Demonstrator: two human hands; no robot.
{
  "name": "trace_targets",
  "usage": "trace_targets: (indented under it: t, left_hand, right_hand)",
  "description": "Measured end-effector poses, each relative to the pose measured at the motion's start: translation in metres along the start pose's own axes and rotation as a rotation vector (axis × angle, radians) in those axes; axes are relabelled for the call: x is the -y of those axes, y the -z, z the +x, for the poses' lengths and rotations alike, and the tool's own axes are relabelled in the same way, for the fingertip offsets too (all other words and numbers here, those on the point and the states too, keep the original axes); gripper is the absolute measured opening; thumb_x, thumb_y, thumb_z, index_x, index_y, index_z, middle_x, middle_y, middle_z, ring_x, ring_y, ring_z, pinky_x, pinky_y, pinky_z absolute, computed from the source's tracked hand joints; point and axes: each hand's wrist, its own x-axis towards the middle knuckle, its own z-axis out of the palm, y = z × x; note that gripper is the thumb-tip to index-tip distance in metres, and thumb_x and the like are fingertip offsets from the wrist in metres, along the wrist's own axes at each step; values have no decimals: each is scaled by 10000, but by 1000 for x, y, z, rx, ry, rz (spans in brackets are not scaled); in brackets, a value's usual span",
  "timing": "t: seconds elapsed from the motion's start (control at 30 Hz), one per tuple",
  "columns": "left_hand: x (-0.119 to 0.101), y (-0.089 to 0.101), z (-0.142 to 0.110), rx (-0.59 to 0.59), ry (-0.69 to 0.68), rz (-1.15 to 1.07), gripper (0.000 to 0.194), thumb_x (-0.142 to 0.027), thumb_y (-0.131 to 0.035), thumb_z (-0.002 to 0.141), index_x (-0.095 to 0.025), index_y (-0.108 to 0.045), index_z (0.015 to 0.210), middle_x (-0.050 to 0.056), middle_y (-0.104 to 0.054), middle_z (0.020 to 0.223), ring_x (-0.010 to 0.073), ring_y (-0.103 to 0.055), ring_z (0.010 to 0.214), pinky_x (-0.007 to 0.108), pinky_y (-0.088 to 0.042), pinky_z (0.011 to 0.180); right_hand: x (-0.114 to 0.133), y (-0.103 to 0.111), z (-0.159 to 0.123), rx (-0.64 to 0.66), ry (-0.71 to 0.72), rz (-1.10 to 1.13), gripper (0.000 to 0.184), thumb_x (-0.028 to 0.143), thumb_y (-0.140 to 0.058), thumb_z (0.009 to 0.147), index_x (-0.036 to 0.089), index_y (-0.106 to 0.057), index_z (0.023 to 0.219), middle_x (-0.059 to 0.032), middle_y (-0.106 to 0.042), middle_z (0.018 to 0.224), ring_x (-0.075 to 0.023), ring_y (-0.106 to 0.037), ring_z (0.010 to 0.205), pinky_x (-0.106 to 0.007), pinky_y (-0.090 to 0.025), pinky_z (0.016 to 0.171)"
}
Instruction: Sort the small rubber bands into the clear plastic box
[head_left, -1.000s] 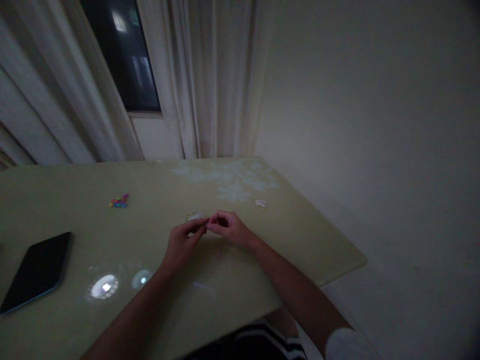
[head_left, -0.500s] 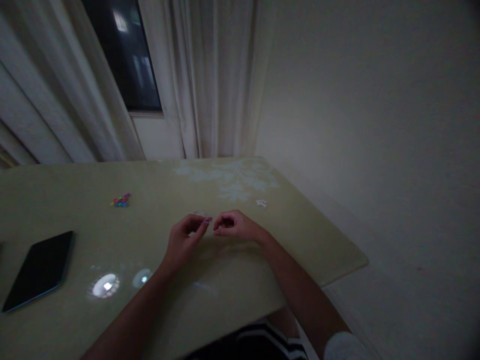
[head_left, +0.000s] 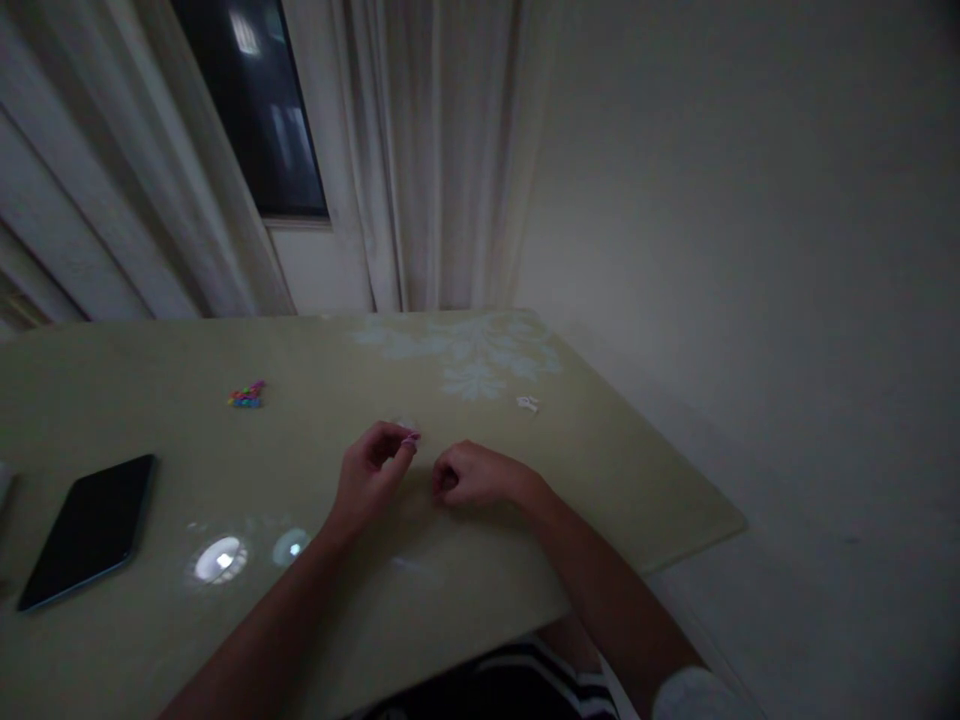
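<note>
My left hand [head_left: 372, 470] pinches a small pinkish piece [head_left: 410, 438] between thumb and forefinger above the table. The piece is too small for me to tell its kind. A short gap to the right, my right hand [head_left: 480, 474] is closed, its fingers curled in and its knuckles up. Whatever its fingertips might hold is hidden. Just beyond my left hand, something small, pale and see-through [head_left: 405, 422] lies partly covered. A few small white pieces [head_left: 528, 403] rest beyond my right hand.
The glossy table [head_left: 480, 590] reflects lamps at its left. A little heap of bright coloured pieces [head_left: 247, 395] sits at the back left, with a dark tablet [head_left: 88, 530] nearer. Curtains [head_left: 450, 150] hang behind; a wall [head_left: 720, 250] runs along the right.
My right hand has dropped lower and nearer to me, turning its knuckles up, farther from the pinkish piece. My left hand keeps its pinch almost in place. The view has shifted slightly.
</note>
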Motion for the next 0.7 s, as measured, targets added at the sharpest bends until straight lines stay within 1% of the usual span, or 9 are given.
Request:
trace_targets:
  t: [0.1, 0.2, 0.37, 0.47, 0.6, 0.7]
  left_hand:
    - [2, 1, 1, 6, 1, 14, 209, -404, -745, 894, -199, -707, 913, 64, -783, 918, 204, -748, 854, 305, -589, 780]
    - [3, 2, 1, -1, 13, 12, 211, -405, -739, 895, -199, -703, 918, 60, -774, 920, 200, -737, 847, 297, -576, 777]
    - [2, 1, 0, 14, 23, 18, 227, -427, -730, 911, -204, -683, 909, 32, -741, 874, 181, -703, 791, 274, -553, 727]
    - [3, -1, 0, 13, 30, 7, 238, -433, -749, 903, -209, -668, 900, 20, -728, 857, 183, -701, 806, 276, -551, 748]
    - [9, 0, 0, 22, 36, 10, 238, -436, -758, 901, -209, -687, 916, 31, -745, 890, 188, -712, 826, 283, -554, 767]
    - [13, 2, 0, 23, 30, 36, 220, -424, -745, 909, -210, -716, 949, 46, -765, 925, 198, -728, 847, 296, -561, 788]
  right_hand:
    - [2, -1, -1, -24, -2, -58, 110, 193, -796, 770, 151, -793, 872, 18, -659, 719, -125, -561, 659, -227, -369, 614]
    - [1, 0, -1, -31, -20, -62, 116, 214, -797, 783, 150, -790, 880, 17, -664, 717, -126, -562, 657, -228, -361, 606]
    - [1, -2, -1, -27, 15, -79, 93, 177, -762, 776, 153, -787, 863, 14, -672, 721, -128, -570, 654, -231, -365, 613]
    - [3, -6, 0, -46, 23, -156, 107, 218, -749, 773, 171, -788, 860, -2, -705, 749, -142, -579, 662, -244, -360, 614]
    - [7, -11, 0, -60, 35, -298, 147, 291, -753, 782, 182, -782, 876, -40, -734, 812, -178, -599, 718, -265, -346, 618]
    - [6, -12, 1, -68, 81, -313, 159, 299, -757, 811, 164, -758, 895, -58, -727, 879, -194, -602, 788, -273, -344, 641]
